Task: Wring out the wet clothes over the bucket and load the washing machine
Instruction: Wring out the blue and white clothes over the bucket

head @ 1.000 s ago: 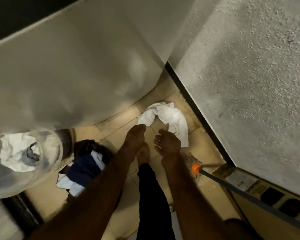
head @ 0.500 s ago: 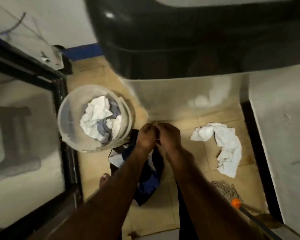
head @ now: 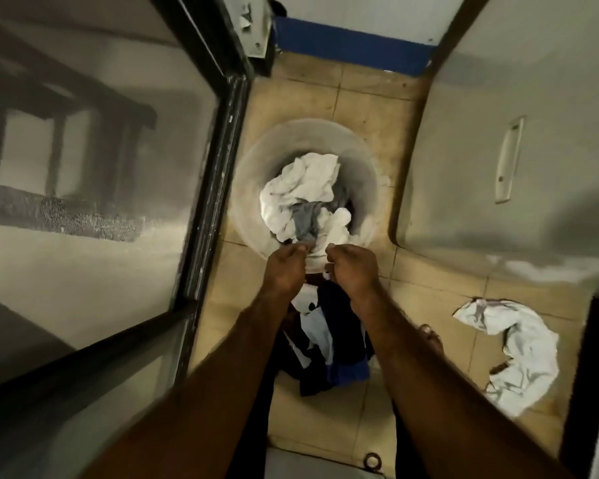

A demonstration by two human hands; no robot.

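A translucent bucket [head: 253, 188] stands on the tiled floor, holding crumpled white and grey wet clothes [head: 301, 191]. My left hand [head: 286, 269] and my right hand [head: 353, 271] hover side by side over its near rim, fingers curled, fingertips just at the edge of the clothes. I see no cloth inside either hand. Below my wrists a dark blue and white pile of clothes [head: 329, 340] lies on the floor. The washing machine [head: 550, 209], pale grey with a side handle, rises on the right.
A glass door with a black frame [head: 205, 188] closes off the left. A white cloth [head: 522, 357] lies on the tiles at the right, beside my bare foot [head: 432, 340]. A blue skirting [head: 353, 46] runs along the far wall.
My view has swung left from the corner with the white cloth to the bucket. Both hands moved from above the dark pile up to the bucket's near rim and parted slightly.
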